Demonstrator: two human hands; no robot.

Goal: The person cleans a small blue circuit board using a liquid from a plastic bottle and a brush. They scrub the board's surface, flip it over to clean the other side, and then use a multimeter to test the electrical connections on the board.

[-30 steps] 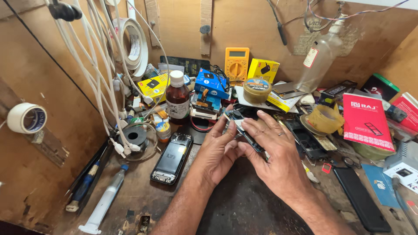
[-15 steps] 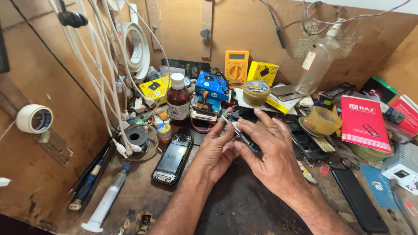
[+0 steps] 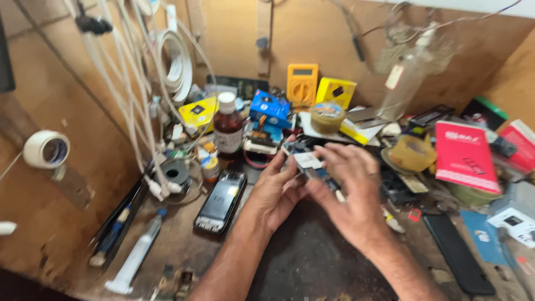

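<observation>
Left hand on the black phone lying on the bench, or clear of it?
Apart. Head view: left hand grips a small circuit board; bare bench shows between it and the black phone.

L hand (image 3: 277, 189), R hand (image 3: 346, 187): fingertips together, pinching

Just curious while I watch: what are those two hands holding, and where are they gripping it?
A small flat phone part, pinched between both hands: left hand at its left end, right hand along its right side. Too blurred to identify further.
</observation>
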